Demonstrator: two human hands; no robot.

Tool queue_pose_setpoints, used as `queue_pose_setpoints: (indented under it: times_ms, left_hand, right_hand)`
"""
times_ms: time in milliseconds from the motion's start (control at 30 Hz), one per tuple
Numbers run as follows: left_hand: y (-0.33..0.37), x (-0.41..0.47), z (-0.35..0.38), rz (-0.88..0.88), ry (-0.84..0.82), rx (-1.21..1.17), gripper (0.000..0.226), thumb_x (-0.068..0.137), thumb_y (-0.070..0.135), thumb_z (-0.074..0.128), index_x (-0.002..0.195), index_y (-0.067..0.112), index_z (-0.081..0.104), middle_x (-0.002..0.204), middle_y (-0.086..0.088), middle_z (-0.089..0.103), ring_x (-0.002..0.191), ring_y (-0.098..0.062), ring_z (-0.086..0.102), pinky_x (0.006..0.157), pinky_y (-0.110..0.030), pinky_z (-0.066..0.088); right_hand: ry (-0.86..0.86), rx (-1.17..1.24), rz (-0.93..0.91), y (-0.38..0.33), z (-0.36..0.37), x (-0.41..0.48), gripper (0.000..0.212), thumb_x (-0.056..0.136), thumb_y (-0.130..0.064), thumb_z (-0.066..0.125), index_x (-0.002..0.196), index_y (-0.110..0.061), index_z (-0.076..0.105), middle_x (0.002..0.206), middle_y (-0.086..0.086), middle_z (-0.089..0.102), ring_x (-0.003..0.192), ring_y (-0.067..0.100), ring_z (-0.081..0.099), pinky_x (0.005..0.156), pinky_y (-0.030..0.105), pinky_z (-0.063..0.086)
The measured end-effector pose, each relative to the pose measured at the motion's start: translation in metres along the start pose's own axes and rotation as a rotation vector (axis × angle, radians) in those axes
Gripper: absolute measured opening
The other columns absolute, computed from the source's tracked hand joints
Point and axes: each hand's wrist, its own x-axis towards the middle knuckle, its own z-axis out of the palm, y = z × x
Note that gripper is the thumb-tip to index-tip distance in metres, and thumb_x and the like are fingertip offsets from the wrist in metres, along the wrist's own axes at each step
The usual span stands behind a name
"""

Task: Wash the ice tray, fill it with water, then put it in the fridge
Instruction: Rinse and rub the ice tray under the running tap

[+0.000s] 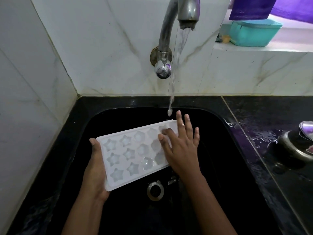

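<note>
Fingers (188,123) of the right hand (182,150) are spread and straight, laid flat over the right end of the ice tray (126,155), and nothing is pinched by them. The black counter (264,112) is wet at 3 o'clock, where a metal vessel (295,148) is set. The black sink (220,168) is sunk into it, and the tray is held above the basin, left of centre. The tap (169,31) is fixed to the tiled wall at 12 o'clock, and a stream of water (176,65) is let fall from it onto or just past the tray's far right corner; which of the two cannot be told. The tray is turned with its star and round cavities upward, its long axis running from about 8 o'clock to 2 o'clock, the 2 o'clock end nearest the stream. Its 8 o'clock end is gripped by the left hand (94,168), the thumb laid along the short rim; the other fingers are hidden beneath, so how they lie cannot be told. The drain (155,190) is seen at 6 o'clock of the tray. The washing step is judged to be in hand, filling and the fridge being not yet reached. The next move is judged to call for the cavities to be brought under the stream and rubbed out, the tray being kept level once filling begins.
</note>
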Motion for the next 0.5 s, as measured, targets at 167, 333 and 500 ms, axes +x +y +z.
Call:
queue_pose_setpoints:
  times_ms: [167,333,500]
  left_hand:
    - [-0.0057,-0.0011,0.0113,-0.013,-0.007,-0.015,0.077,0.077,0.080,0.025,0.108,0.022,0.067,0.099,-0.009,0.075,0.086,-0.027,0.073,0.072,-0.042,0.053]
    - [-0.0063,0.0007,0.0099,0.008,-0.005,0.008,0.072,0.080,0.078,0.023,0.106,0.025,0.065,0.094,-0.003,0.076,0.083,-0.022,0.074,0.064,-0.036,0.055]
    - [-0.0064,0.0018,0.0083,0.005,-0.027,-0.019,0.068,0.084,0.074,0.024,0.103,0.024,0.065,0.089,-0.003,0.076,0.079,-0.019,0.074,0.067,-0.036,0.052]
  right_hand:
    - [-0.072,0.053,0.011,-0.0043,-0.0015,0.0004,0.064,0.087,-0.066,0.019,0.132,-0.031,0.050,0.158,-0.008,-0.011,0.141,0.007,-0.024,0.113,0.041,-0.014]
    - [0.016,0.011,0.055,0.0012,-0.0067,0.0020,0.059,0.090,-0.062,0.018,0.120,-0.032,0.059,0.158,-0.005,-0.006,0.143,0.010,-0.018,0.114,0.045,-0.010]
    - [-0.099,0.057,0.032,-0.0010,-0.0065,0.0028,0.069,0.085,-0.067,0.013,0.134,-0.034,0.048,0.157,-0.009,-0.015,0.139,0.006,-0.028,0.112,0.041,-0.017]
